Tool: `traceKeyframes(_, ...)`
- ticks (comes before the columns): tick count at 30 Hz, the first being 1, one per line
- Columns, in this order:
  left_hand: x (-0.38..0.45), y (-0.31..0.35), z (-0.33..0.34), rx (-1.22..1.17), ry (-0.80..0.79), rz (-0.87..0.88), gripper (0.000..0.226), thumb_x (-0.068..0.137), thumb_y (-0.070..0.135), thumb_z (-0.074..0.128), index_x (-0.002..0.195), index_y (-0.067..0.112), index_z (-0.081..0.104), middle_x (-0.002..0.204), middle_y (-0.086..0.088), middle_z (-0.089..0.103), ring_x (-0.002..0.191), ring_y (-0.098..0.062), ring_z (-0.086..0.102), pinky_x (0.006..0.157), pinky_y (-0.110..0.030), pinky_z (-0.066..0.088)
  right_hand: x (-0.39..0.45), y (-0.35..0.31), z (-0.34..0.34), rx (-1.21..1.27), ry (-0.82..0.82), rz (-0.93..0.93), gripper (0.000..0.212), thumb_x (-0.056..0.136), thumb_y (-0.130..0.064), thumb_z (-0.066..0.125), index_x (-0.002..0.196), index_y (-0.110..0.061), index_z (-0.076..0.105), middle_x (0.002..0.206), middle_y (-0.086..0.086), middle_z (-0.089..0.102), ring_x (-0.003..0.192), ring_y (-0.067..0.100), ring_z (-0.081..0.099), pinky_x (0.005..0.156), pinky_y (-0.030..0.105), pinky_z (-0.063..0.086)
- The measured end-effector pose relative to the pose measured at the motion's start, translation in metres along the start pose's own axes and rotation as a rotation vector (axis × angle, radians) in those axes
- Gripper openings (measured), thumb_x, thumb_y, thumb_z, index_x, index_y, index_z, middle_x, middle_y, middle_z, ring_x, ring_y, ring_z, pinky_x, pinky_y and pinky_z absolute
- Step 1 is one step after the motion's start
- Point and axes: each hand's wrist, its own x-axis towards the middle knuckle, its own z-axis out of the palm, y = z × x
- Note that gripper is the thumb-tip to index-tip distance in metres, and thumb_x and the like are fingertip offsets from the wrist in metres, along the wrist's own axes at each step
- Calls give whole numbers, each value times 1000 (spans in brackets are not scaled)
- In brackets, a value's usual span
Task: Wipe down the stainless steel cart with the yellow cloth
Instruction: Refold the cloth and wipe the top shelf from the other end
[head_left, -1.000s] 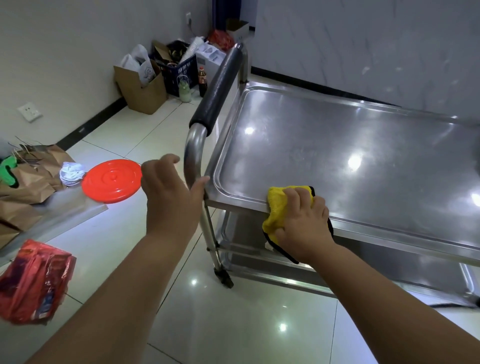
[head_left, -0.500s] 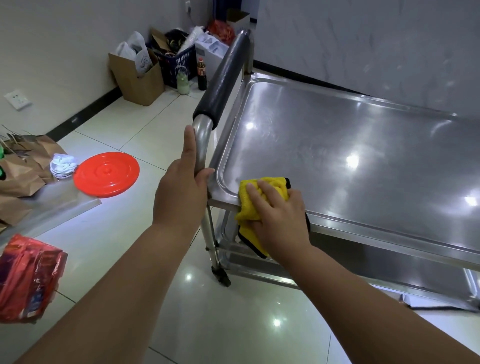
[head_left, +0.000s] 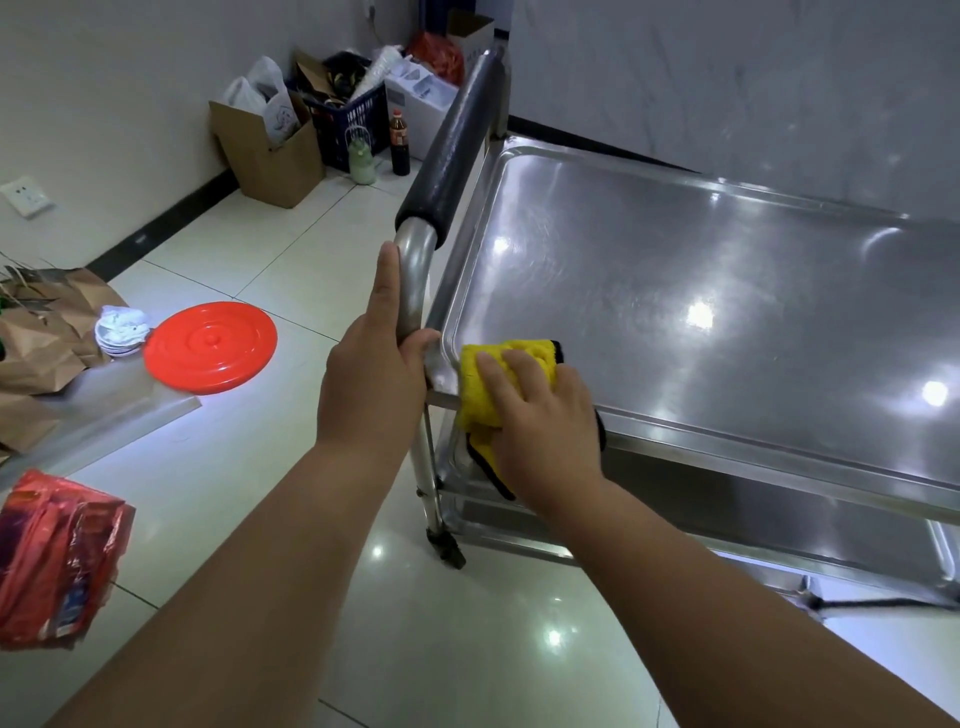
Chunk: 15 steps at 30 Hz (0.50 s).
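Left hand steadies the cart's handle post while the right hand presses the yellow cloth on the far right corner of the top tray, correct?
Not quite. The head view shows the right hand pressing the yellow cloth on the top tray's near left corner, beside the handle post that the left hand steadies.

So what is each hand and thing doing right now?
left hand: grips the cart's steel handle post
right hand: presses the cloth flat
yellow cloth: bunched on the tray's near corner
cart: top tray bare, shiny
red lid: lying flat

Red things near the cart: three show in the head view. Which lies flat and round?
The red disc on the low surface beside the left hand. The other two are crumpled bags.
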Motion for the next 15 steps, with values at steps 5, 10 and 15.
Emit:
traceKeyframes(5,-3,2,-2,-10,-12,-6,75,95,22,52,147,43,2,104,1,53,91,-14,51,79,-28,41,-31,50,-13,-33,32,33,59,70,-22,63,128,-18,57,125,11,59,81,38,50,70,43,48)
traceKeyframes(10,-8,3,-2,-3,0,-24,75,95,23,53,147,41,3,104,-5,57,88,-14,51,77,-27,40,-37,52,-16,-32,50,75,58,66,-21,61,124,-16,61,122,12,61,79,40,53,69,45,48)
traceKeyframes(15,-8,3,-3,-6,5,-39,74,95,24,54,147,43,5,96,-4,57,85,-19,55,76,-30,44,-25,29,-11,-50,55,90,65,57,-17,82,120,-14,65,118,12,63,79,45,54,70,47,48)
